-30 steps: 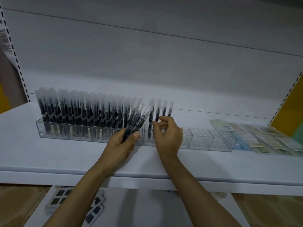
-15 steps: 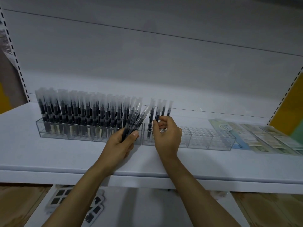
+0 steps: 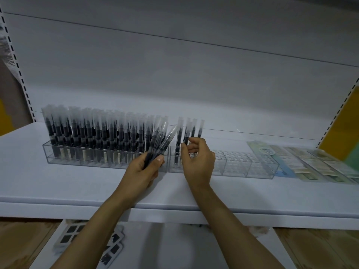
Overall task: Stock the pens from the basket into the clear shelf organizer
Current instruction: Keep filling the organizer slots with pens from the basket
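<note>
Nearest the camera, below the fingers, a lower shelf (image 3: 174, 249) carries flat packs with dark squares (image 3: 66, 236), lying under the left forearm. Above it, the white shelf (image 3: 77, 187) holds everything else.

The left hand (image 3: 142, 171) grips a bundle of pens (image 3: 162, 141). Its fingers (image 3: 155, 164) are curled round the lower ends, so the capped tops fan up and to the right of the thumb. The bundle is held much as it was half a second ago, with the same spread.

The right hand (image 3: 198, 162) sits just beside the left. Its fingertips are pinched together on a single pen (image 3: 186, 133) that stands upright in the right-hand organizer (image 3: 242, 166). This hand has barely shifted since the earlier frame, and the same few standing pens (image 3: 200, 129) surround its fingertips. The hand hides how deep the pinched pen sits in its slot. The organizer's clear grid of slots runs on to the right of these fingers.

Left of the left fingers, and touching the first organizer end to end, a left-hand organizer (image 3: 64, 158) is packed with rows of pens (image 3: 97, 133). Well right of both hands lie flat packets (image 3: 310, 162). Behind it all rises the white back panel (image 3: 194, 74).
</note>
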The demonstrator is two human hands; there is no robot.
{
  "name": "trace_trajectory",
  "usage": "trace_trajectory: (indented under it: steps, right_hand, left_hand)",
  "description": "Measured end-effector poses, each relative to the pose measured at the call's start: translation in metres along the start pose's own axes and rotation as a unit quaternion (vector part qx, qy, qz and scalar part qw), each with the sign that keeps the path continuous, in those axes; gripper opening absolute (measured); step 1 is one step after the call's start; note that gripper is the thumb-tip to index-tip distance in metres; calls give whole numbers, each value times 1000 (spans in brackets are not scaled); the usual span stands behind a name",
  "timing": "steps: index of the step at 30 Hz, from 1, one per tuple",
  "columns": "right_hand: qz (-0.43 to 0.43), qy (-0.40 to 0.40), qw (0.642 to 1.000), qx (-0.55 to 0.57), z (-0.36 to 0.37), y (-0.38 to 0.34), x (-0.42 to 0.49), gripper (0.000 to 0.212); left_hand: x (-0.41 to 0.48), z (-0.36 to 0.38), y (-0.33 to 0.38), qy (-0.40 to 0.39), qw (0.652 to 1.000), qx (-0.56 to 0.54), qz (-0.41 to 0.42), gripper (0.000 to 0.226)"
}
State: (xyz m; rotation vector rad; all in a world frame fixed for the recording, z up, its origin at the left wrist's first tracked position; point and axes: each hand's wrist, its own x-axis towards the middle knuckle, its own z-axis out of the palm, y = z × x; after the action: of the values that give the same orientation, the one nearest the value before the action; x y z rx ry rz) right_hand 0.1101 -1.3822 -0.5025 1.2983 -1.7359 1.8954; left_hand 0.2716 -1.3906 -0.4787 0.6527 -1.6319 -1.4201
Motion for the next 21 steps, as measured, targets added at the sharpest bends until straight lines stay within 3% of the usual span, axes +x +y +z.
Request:
trace_trajectory:
  steps: [8,12,15,21]
  right_hand:
    - [-32,41,999,1,-9,-11,-1,21]
    - [-101,-35,994,22,-12,-19,-5,41]
    - [-159,-73,985,-14,-8,-22,-9,41]
    - [-85,-71,992,54,-7,-21,-8,33]
  left_hand:
    - [0,0,-1,4,1000,12,18,27]
    - [-2,1,0,0,998,46,48,36]
    - [-2,0,0,-4,997,54,62,43]
    - [-1,0,0,-8,997,52,49,34]
